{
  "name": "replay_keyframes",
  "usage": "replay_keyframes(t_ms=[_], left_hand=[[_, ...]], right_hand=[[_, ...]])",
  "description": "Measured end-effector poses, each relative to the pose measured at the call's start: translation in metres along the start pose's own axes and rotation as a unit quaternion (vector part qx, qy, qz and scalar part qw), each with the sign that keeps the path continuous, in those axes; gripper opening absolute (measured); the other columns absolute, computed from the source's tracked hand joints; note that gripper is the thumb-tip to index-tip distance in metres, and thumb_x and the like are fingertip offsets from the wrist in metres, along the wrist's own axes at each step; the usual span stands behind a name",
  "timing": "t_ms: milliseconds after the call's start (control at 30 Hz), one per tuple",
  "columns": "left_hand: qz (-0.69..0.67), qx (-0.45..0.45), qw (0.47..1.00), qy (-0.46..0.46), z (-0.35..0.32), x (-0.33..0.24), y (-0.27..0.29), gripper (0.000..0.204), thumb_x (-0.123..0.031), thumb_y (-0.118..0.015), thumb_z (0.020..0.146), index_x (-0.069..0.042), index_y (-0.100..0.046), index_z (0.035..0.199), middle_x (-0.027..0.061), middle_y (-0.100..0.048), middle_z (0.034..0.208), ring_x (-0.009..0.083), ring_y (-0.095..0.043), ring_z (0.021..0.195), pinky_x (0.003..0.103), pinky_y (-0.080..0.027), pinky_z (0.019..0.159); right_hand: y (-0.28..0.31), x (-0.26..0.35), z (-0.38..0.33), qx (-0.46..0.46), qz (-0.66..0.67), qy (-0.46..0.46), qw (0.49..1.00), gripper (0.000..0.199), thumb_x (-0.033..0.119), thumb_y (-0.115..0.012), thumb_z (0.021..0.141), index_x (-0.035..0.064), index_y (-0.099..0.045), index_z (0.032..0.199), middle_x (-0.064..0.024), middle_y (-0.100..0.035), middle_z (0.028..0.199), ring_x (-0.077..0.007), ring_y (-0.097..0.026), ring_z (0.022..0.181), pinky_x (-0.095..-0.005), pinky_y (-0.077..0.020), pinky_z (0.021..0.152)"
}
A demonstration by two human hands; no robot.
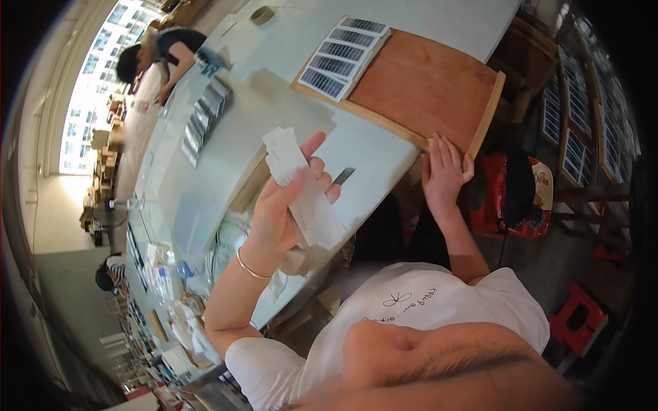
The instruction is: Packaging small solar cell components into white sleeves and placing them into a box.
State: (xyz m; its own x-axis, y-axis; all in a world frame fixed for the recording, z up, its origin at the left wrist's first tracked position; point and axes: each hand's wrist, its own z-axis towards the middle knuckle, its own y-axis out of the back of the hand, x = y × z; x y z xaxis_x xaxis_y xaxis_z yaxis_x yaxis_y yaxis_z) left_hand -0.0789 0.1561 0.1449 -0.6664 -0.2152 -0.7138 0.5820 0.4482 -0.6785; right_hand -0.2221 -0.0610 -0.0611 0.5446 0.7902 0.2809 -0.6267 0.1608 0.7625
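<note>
Raised over the table, my left hand [277,205] is closed around a bundle of thin, whitish translucent strips [317,212]. The strips' upper ends fan out above the thumb, and my index finger points up behind them. My right hand [444,168] lies on the near right part of a shallow wooden tray [387,120], its fingers over the front rim. The tray has a reddish-brown base. Several small dark solar panels with white borders [336,65] lie stacked in its left part. A small dark strip [343,176] rests on the table between my hands.
Another row of small panels [205,116] lies farther left on the pale table [384,154]. A roll of tape [262,15] is at the far edge. One person [175,51] leans over the table at the far left. To my right are a red stool [577,318] and racked panels [576,103].
</note>
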Motion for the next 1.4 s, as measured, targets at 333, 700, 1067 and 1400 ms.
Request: replay_keyframes(t_ms=[333,700,1067,1400], left_hand=[[0.011,-0.022,0.994,-0.107,-0.15,0.053,0.029,0.062,-0.014,-0.052,0.104,-0.007,-0.022,0.158,0.0203,-0.049,0.147,0.0349,-0.05,0.135,0.049,-0.039,0.116],[-0.022,-0.14,0.949,-0.281,-0.177,0.098,0.042,0.066,-0.021,-0.059,0.102,-0.016,-0.024,0.157,0.0127,-0.039,0.154,0.0288,-0.042,0.141,0.044,-0.035,0.119],[-0.073,-0.047,0.92,-0.382,-0.197,0.119,0.049,0.066,-0.04,-0.046,0.104,-0.007,-0.024,0.156,0.0179,-0.028,0.161,0.0363,-0.03,0.148,0.048,-0.026,0.122],[-0.099,-0.07,0.928,-0.353,-0.211,0.134,0.052,0.06,-0.03,-0.038,0.105,-0.01,-0.019,0.159,0.0134,-0.026,0.163,0.0315,-0.031,0.148,0.048,-0.027,0.12]], right_hand=[[0.011,0.003,-0.019,-0.04,-0.011,0.045,0.998,0.037,0.029,-0.065,0.094,0.0145,-0.061,0.128,-0.0023,-0.062,0.133,-0.0184,-0.052,0.129,-0.0498,-0.0231,0.111],[0.14,0.159,-0.085,0.458,0.64,0.125,0.604,0.049,0.04,-0.059,0.102,0.0012,-0.046,0.13,-0.0109,-0.068,0.101,-0.0169,-0.069,0.088,-0.0307,-0.0545,0.077],[0.139,0.193,-0.131,0.501,0.725,-0.097,0.463,0.02,0.022,-0.047,0.108,0.0036,-0.046,0.115,-0.0057,-0.063,0.081,-0.0105,-0.059,0.052,-0.0216,-0.0464,0.045],[0.149,0.191,-0.152,0.415,0.747,-0.111,0.507,0.021,0.023,-0.046,0.108,0.0037,-0.041,0.11,-0.0092,-0.063,0.082,-0.0104,-0.061,0.054,-0.0231,-0.0514,0.046]])
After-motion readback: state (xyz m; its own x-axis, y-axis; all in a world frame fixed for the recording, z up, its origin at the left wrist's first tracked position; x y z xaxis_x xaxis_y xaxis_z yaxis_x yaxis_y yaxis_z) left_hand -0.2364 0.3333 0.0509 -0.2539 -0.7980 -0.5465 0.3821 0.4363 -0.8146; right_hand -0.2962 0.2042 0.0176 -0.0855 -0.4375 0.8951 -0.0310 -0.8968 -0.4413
